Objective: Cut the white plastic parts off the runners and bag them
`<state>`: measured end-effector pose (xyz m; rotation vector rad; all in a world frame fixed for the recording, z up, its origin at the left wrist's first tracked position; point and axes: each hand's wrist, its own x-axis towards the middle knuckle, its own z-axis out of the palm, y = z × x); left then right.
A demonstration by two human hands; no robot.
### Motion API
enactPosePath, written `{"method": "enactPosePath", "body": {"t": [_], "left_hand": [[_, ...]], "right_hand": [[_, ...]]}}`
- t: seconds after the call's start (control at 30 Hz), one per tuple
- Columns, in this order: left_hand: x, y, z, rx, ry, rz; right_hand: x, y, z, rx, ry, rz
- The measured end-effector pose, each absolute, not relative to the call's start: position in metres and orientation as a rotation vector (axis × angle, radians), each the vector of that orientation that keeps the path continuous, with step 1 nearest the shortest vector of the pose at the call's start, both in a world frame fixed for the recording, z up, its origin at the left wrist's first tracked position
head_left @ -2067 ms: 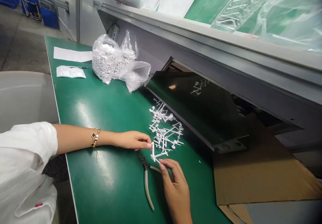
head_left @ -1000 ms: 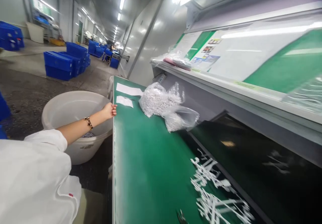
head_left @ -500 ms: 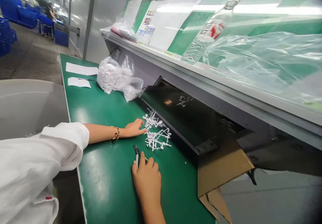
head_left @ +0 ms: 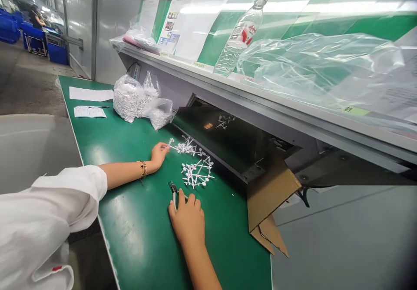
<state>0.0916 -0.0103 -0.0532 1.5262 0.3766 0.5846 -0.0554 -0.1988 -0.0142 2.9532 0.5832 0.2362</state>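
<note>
We're riding on the person's head here: one worn camera, tipped forward and down, right up close over the green workbench point(head_left: 137, 220) as it runs off toward 11 o'clock. The left hand point(head_left: 159, 155) reaches in from 9 o'clock, the right hand point(head_left: 188, 221) from 6, and the far aisle point(head_left: 32, 64) sits back at 10.

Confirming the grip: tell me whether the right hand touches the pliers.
Touching. The head view shows the right hand closed over the pliers, their handles running under its fingers.
</note>
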Motion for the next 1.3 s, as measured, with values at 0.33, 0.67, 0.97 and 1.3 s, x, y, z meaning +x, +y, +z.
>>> {"method": "enactPosePath", "body": {"t": [0.33, 0.67, 0.97, 1.3], "left_hand": [[0.056, -0.022, -0.038, 1.192, -0.092, 0.131], [0.015, -0.023, -0.026, 1.077, -0.085, -0.216], [0.018, -0.02, -0.016, 1.385, -0.072, 0.038], [0.009, -0.032, -0.02, 1.07, 0.005, -0.218]], "right_hand": [[-0.048, -0.207, -0.023, 3.153, 0.53, 0.348], [-0.039, -0.218, -0.028, 3.623, 0.466, 0.257], [-0.032, -0.227, -0.033, 3.597, 0.495, 0.266], [-0.02, -0.249, -0.036, 3.617, 0.397, 0.487]]}}
